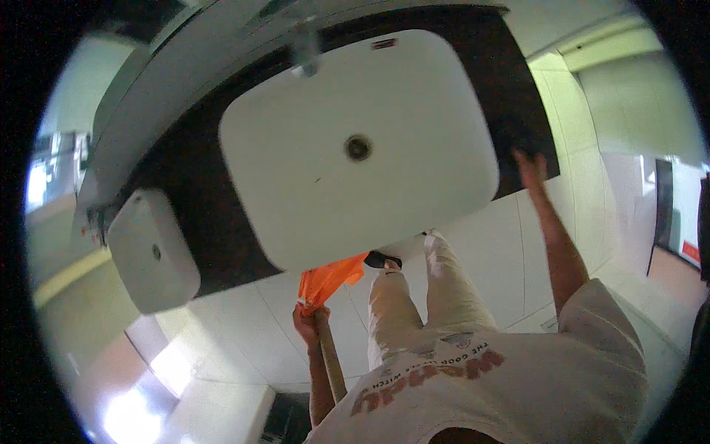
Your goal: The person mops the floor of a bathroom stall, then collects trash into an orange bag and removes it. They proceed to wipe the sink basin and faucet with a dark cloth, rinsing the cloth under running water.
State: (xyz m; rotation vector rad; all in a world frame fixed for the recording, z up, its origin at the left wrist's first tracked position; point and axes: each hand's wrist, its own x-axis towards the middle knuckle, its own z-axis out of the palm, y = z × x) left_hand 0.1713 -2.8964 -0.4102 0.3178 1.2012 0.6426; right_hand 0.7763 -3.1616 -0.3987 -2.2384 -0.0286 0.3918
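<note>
My left hand (310,322) is closed around the gathered lower end of an orange, cloth-like sheet (329,281), just in front of the counter's near edge. A tan, stick-like length (332,359) runs from that hand down beside my forearm; its kind cannot be made out. At the right end of the dark countertop (518,111), my right hand (531,169) rests with fingers stretched out, their tips dim against the dark surface. A large white washbasin (421,148) sits on the counter between my hands, with a round drain in its middle and a small dark speck near it.
A blurred metal tap (305,48) rises behind the basin. Further left stands a second white basin (144,251). Below the counter lies a light tiled floor (481,259), where my legs and a dark shoe (381,259) show. A pale wall (629,111) is on the right.
</note>
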